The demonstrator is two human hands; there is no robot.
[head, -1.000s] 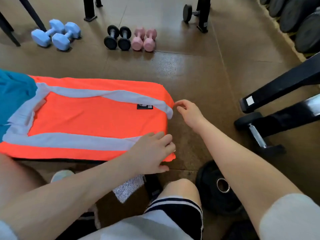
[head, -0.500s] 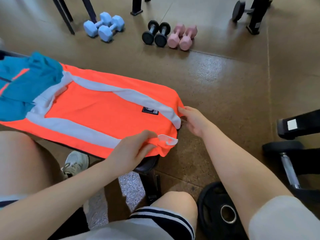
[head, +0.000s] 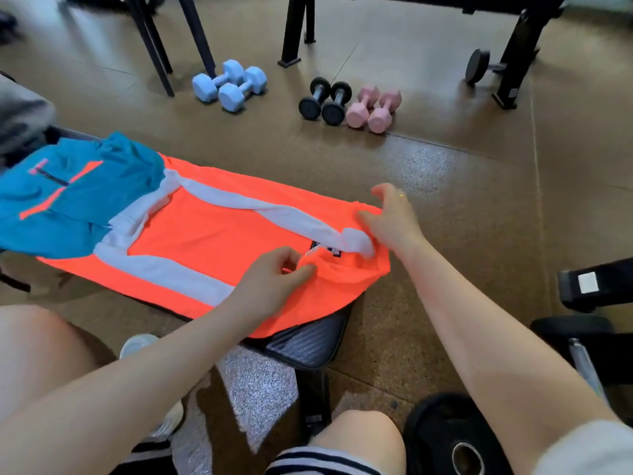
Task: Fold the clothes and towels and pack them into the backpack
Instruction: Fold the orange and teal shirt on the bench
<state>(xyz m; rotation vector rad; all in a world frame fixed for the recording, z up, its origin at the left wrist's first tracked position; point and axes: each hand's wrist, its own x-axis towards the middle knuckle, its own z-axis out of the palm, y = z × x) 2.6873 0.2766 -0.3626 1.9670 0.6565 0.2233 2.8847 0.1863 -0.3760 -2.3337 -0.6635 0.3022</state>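
An orange garment with white stripes [head: 205, 234] lies spread along a black padded bench [head: 308, 341]. My left hand [head: 274, 279] pinches its near right corner, lifted and bunched toward the middle. My right hand [head: 390, 221] grips the far right corner, where the white stripe is gathered into a bunch. A blue garment with orange trim [head: 68, 193] lies crumpled on the bench's left end, overlapping the orange one. No backpack is clearly in view.
On the floor beyond the bench stand blue dumbbells [head: 229, 82], black dumbbells [head: 325, 101] and pink dumbbells [head: 373, 109], among black frame legs. A weight plate [head: 455, 440] lies by my right knee. Black gym equipment [head: 599, 282] stands at the right. A grey cloth [head: 20, 114] is at far left.
Both hands have lifted the garment's right end and drawn it leftward, bunching the corners over the orange fabric. The view has shifted, showing more of the blue garment.
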